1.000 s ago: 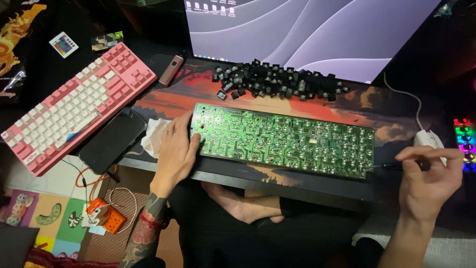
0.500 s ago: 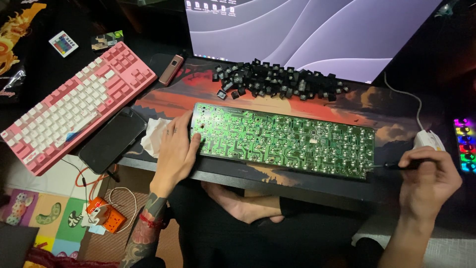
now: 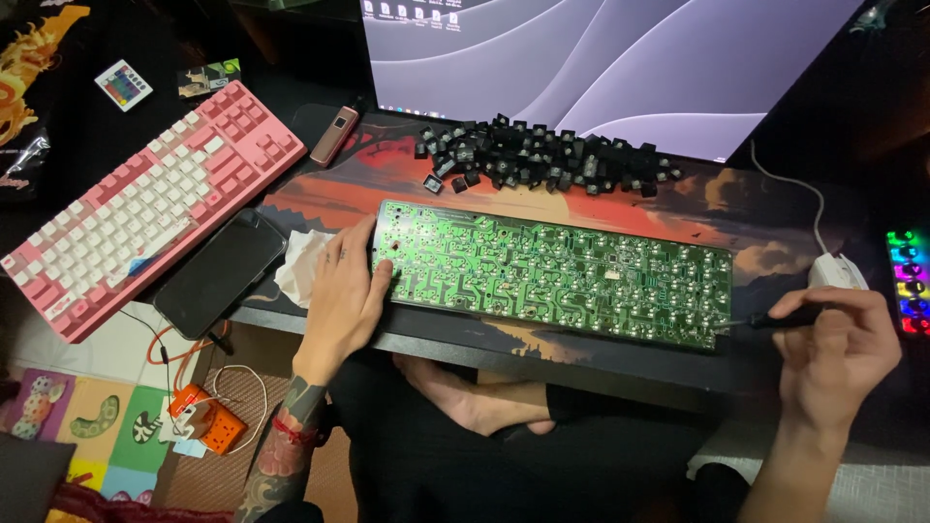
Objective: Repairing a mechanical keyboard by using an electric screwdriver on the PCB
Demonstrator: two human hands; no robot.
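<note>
While the head camera looks down, each line tells one thing, from near to far.

Left hand: the left hand lies flat and open on the left end of the board. It grips nothing. My guess is it presses down so the board does not slide.

Right hand: the right hand is curled around a thin dark tool. The fingers are closed on it. The tip points left and sits at the right end of the board, maybe so it can work there.

Board: it is green and long, with shiny dots all over. It lies flat on the mat at the front edge of the desk, between the two hands. Its long side runs left to right, tilted a bit, with the right end closer to the person. The side with the dots faces up, likely so the tool can reach them.

Phone: a dark phone lies just left of the left hand, out of the way.

Pink keyboard: the pink keyboard sits slanted at the far left, well apart from the board.

Key pile: black keys lie heaped behind the board.

Screen: the screen stands at the back, lit up.
</note>
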